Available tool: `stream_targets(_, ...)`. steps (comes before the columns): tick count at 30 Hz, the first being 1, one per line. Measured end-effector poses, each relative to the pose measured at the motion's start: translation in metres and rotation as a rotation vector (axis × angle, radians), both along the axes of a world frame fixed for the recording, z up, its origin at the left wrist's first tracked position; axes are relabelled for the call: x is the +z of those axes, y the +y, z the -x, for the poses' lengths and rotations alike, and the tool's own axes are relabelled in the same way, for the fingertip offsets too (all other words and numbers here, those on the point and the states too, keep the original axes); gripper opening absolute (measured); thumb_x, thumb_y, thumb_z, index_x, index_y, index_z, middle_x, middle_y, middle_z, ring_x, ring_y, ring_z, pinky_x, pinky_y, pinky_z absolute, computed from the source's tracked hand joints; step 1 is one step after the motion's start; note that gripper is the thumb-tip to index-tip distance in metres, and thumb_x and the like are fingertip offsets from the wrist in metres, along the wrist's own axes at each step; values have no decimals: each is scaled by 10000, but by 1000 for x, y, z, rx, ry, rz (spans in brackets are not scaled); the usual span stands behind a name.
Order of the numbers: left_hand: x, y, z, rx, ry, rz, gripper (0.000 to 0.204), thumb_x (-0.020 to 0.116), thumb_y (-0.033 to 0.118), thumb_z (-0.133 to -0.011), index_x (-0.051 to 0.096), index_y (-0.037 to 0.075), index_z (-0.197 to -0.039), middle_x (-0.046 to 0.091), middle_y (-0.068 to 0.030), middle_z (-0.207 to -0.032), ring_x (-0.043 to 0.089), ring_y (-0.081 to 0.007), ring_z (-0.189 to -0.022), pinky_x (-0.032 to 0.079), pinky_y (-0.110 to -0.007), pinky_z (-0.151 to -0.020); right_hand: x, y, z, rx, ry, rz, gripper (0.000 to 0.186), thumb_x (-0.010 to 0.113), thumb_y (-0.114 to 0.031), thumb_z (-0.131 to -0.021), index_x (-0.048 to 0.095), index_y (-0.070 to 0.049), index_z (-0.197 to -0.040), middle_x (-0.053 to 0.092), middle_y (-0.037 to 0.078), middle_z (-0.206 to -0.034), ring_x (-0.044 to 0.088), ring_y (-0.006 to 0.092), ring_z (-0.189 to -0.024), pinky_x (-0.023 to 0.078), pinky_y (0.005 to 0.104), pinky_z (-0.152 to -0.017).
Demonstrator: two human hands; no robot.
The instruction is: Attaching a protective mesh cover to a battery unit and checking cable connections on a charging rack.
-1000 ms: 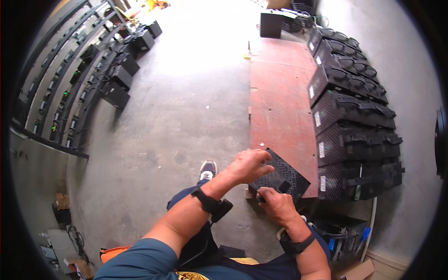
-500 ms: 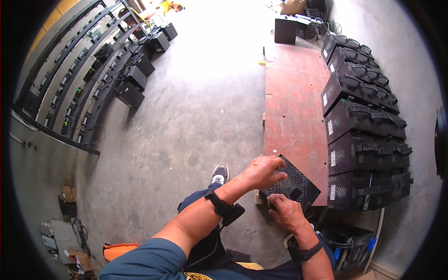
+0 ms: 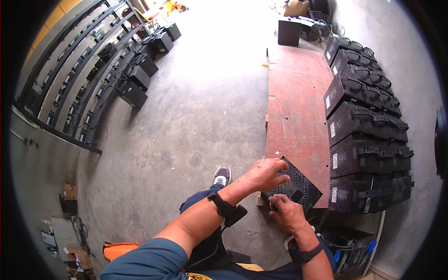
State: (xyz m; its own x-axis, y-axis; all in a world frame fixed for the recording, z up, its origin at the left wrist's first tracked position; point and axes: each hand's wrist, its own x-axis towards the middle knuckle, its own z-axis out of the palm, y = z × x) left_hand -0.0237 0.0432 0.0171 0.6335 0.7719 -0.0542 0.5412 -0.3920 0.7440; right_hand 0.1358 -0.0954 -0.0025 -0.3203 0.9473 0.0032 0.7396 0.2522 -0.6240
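the left hand (image 3: pixel 269 174), thumb and fingers apart, hides part of the black box (image 3: pixel 304 185); whether the curled right hand (image 3: pixel 289 214) clamps anything, i cannot tell.

Grey, stained concrete floor (image 3: pixel 186 140) spreads left of the left hand (image 3: pixel 270 174), reaching a dark metal rack (image 3: pixel 100 109). A reddish board (image 3: pixel 298 107) runs ahead of the right hand (image 3: pixel 287 212), with a pale wall (image 3: pixel 403 56) farther right. Well ahead of both, white glare (image 3: pixel 224 28), perhaps daylight, hides the floor.
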Motion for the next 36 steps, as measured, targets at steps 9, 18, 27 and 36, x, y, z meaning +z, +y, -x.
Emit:
stream_targets(9, 2, -3, 0, 12, -40, 31, 358, 770, 316, -860, 712, 28, -1065, 725, -191, -1028, 701, -361, -999, 555, -443, -872, 2, -2, 0, -11, -67, 27, 381, 813, -152, -773, 626, -133, -1103, 707, 72, -1060, 719, 350, -830, 595, 445, -721)
stream_targets(18, 3, 2, 4, 49, -34, 30, 344, 795, 248, -859, 715, 17, -1100, 732, -160, -921, 713, -257, -825, 565, -371, -756, -11, 1, 4, -49, -65, 43, 381, 816, -178, -782, 626, -106, -1105, 661, 96, -1037, 705, 367, -881, 581, 464, -711)
stream_targets(27, 12, 2, 1, 40, -13, 68, 352, 781, 237, -868, 717, -8, -1113, 741, -188, -952, 719, -277, -860, 561, -385, -772, -9, 0, 0, -34, 12, -19, 325, 789, -164, -809, 617, -74, -1070, 654, 117, -971, 707, 373, -802, 584, 461, -689)
stream_targets(36, 2, 0, 2, 73, -102, 96, 295, 774, 153, -889, 693, -14, -1119, 734, -108, -892, 682, -156, -814, 546, -312, -742, -13, -4, -2, -34, 27, 87, 404, 778, -156, -806, 607, -111, -1169, 630, 95, -1219, 703, 357, -947, 587, 465, -781)
